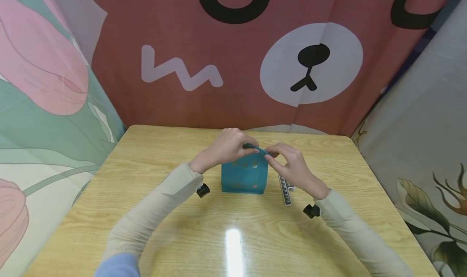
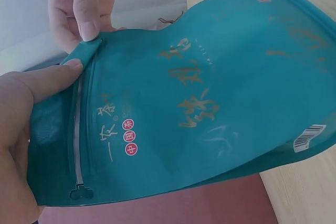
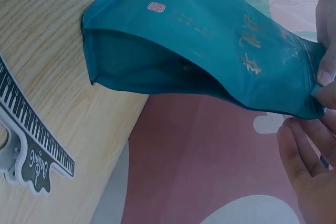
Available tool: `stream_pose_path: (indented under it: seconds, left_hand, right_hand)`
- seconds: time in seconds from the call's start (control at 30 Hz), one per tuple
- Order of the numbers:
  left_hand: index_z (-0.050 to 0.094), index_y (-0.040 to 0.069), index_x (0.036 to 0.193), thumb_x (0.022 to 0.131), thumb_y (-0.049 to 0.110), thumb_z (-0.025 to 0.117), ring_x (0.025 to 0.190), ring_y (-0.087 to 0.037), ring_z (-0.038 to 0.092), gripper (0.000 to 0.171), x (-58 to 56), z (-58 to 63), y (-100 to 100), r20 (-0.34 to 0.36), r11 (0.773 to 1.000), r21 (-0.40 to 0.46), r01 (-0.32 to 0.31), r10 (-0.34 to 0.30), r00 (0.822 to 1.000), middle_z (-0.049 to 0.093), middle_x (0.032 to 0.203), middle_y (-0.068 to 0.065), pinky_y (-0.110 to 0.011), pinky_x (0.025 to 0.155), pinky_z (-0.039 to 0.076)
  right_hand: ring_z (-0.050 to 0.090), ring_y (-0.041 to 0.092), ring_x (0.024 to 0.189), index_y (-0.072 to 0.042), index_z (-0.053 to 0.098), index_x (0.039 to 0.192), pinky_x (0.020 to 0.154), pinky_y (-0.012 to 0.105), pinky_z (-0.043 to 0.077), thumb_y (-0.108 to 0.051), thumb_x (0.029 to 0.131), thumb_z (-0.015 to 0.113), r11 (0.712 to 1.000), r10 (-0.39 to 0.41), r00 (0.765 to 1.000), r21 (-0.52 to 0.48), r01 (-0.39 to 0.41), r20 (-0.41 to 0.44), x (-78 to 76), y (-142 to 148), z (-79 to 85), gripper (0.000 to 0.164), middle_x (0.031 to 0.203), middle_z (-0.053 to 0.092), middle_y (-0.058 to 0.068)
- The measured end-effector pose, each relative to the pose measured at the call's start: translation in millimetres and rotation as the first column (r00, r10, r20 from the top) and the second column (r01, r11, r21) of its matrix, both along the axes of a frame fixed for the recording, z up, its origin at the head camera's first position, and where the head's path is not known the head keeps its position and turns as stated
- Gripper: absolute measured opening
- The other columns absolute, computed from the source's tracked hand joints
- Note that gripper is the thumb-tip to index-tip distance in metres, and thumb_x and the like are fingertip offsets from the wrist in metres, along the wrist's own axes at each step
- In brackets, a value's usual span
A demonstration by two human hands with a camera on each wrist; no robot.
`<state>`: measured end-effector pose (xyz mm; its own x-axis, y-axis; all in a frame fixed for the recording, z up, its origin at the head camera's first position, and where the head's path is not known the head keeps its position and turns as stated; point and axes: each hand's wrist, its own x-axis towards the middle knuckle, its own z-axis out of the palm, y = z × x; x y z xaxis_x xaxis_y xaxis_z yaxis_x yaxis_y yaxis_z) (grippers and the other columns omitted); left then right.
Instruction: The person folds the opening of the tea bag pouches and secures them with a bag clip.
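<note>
A teal stand-up tea pouch (image 1: 244,176) with gold and white lettering stands upright between my hands in the head view. My left hand (image 1: 230,145) grips its top edge on the left, thumb in front. At the right end of that edge my right hand (image 1: 293,165) pinches the corner between thumb and fingers. The left wrist view shows the pouch's top band (image 2: 79,129) with a pale strip along it, and the corner folded over under both thumbs. In the right wrist view, the pouch's gusseted side (image 3: 152,66) bulges open in folds.
A clip with a piano-key pattern (image 1: 285,190) lies on the wooden table (image 1: 164,224), just right of the pouch and below my right hand. Behind the table's far edge hangs a curtain (image 1: 175,106) with a bear's face. Printed cloths hang at both sides.
</note>
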<state>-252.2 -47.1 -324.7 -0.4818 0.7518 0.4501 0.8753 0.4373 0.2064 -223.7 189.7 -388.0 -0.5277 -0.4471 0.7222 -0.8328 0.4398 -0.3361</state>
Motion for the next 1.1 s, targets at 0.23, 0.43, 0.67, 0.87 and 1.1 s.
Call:
stream_pose_path:
  seconds: [0.23, 0.43, 0.67, 0.87, 1.1]
  left_hand:
    - [0.080, 0.012, 0.101, 0.090, 0.022, 0.076, 0.051, 0.000, 0.054, 0.016, -0.2, -0.6, 0.2, 0.006, 1.000, 0.011, 0.000, 0.000, 1.000, 0.075, 0.086, 0.001, -0.019, 0.044, 0.035]
    - [0.080, 0.012, 0.102, 0.090, 0.022, 0.076, 0.053, 0.000, 0.056, 0.016, -0.5, -0.7, 0.7, 0.001, 1.000, 0.012, -0.006, 0.006, 1.000, 0.075, 0.088, 0.001, -0.019, 0.045, 0.037]
    - [0.080, 0.012, 0.102, 0.090, 0.022, 0.076, 0.055, -0.001, 0.059, 0.016, 0.0, -1.2, 0.2, -0.001, 1.000, 0.016, -0.010, 0.010, 1.000, 0.075, 0.090, 0.001, -0.018, 0.046, 0.039]
    - [0.080, 0.011, 0.101, 0.090, 0.020, 0.076, 0.054, -0.001, 0.058, 0.015, 0.1, -3.5, 0.9, 0.000, 1.000, 0.027, -0.015, 0.015, 1.000, 0.075, 0.090, 0.000, -0.018, 0.046, 0.038]
    - [0.080, 0.012, 0.101, 0.090, 0.020, 0.075, 0.053, -0.001, 0.056, 0.014, -0.2, -2.4, 0.4, -0.031, 1.000, 0.031, 0.002, -0.001, 1.000, 0.075, 0.089, 0.001, -0.019, 0.044, 0.035]
  right_hand:
    - [0.062, 0.012, 0.077, -0.007, 0.072, 0.099, 0.062, 0.030, 0.050, 0.004, 0.082, 0.077, 1.000, -0.016, 1.000, 0.008, 0.016, -0.012, -0.4, 3.3, 1.5, 0.020, 0.090, 0.068, 0.000]
    - [0.062, 0.013, 0.070, -0.004, 0.072, 0.095, 0.052, 0.034, 0.048, 0.009, 0.078, 0.078, 1.000, -0.010, 0.996, 0.020, 0.012, -0.088, -0.4, 0.6, 5.2, 0.022, 0.086, 0.069, 0.003]
    - [0.062, 0.013, 0.067, -0.002, 0.073, 0.094, 0.054, 0.023, 0.046, 0.010, 0.078, 0.077, 1.000, -0.011, 0.994, 0.021, 0.013, -0.106, -0.2, -1.7, 6.7, 0.020, 0.084, 0.070, 0.005]
    - [0.059, 0.012, 0.065, -0.003, 0.074, 0.094, 0.050, 0.033, 0.047, 0.007, 0.079, 0.078, 0.999, -0.050, 0.995, 0.003, 0.051, -0.088, -0.3, -1.6, 3.0, 0.018, 0.082, 0.069, 0.004]
    - [0.061, 0.013, 0.067, -0.004, 0.073, 0.094, 0.053, 0.032, 0.049, 0.007, 0.079, 0.079, 0.997, -0.073, 0.992, -0.017, 0.072, -0.105, 0.5, -3.5, 1.0, 0.020, 0.081, 0.067, 0.003]
